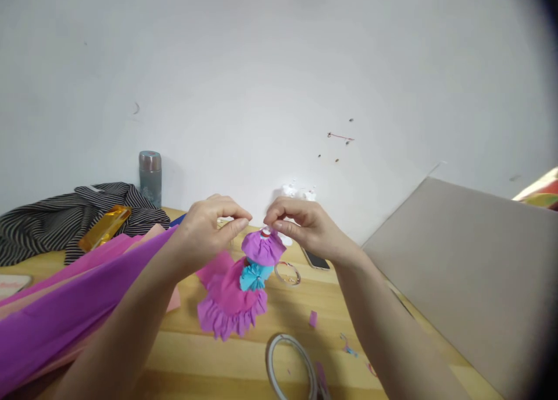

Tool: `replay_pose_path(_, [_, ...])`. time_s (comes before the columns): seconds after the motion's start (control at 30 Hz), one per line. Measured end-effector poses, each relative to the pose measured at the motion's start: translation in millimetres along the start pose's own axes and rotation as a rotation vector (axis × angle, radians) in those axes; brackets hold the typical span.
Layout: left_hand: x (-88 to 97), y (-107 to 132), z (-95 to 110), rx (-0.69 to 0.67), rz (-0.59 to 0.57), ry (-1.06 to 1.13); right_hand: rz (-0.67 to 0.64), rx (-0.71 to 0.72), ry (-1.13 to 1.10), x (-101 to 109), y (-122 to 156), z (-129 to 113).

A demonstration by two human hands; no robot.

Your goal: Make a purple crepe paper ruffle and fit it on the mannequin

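A small crepe-paper dress (239, 292) hangs above the table, with a purple frilled top, a turquoise bow (256, 276) at the waist and a pink skirt edged in purple ruffles. My right hand (300, 222) pinches it at its narrow white upper end, beside a red band at the neck. Just left of that end, my left hand (218, 222) is closed with thumb and forefinger pressed together; anything between them is too fine to make out. A small gap separates the fingertips of both hands.
Tape rolls (291, 365) and a purple paper scrap (313, 319) lie on the wooden table (196, 359). Pink and purple crepe sheets (87, 307), striped cloth (43, 220) and a flask (150, 179) are left. A phone (317, 260) and large grey panel (471, 260) are right.
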State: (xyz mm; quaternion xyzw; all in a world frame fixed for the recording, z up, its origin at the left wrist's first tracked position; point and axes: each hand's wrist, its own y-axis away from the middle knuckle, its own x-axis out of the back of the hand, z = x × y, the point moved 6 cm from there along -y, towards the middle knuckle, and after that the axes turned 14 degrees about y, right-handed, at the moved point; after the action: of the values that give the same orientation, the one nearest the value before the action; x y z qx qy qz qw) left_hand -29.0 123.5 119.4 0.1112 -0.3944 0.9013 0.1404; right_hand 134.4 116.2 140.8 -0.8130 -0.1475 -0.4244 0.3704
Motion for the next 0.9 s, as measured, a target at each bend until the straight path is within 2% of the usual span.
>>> replay_pose_path(0.2, [-9.8, -4, -17, 0.054, -0.110, -0.011, 0.132, -0.135, -0.079, -4, 2, 14])
replay_pose_path(0.3, [-12.8, 1, -16, -0.040, -0.251, -0.122, 0.195, -0.190, -0.126, -6, 5, 17])
replay_pose_path(0.4, [-19.4, 5, -12, -0.077, -0.322, -0.201, 0.264, -0.204, -0.140, -5, 9, 20])
replay_pose_path(0.6, [-29.2, 2, -4, -0.128, -0.299, -0.239, 0.313, -0.176, -0.168, -4, 13, 26])
replay_pose_path(0.73, [-26.8, 4, -1, -0.201, -0.397, -0.243, 0.333, -0.176, -0.171, -2, 17, 28])
replay_pose_path(0.8, [-20.7, 4, 1, -0.196, -0.357, -0.199, 0.315, -0.158, -0.170, -2, 19, 24])
replay_pose_path(0.9, [-15.4, 2, 6, -0.123, -0.206, -0.121, 0.299, -0.121, -0.118, -2, 23, 11])
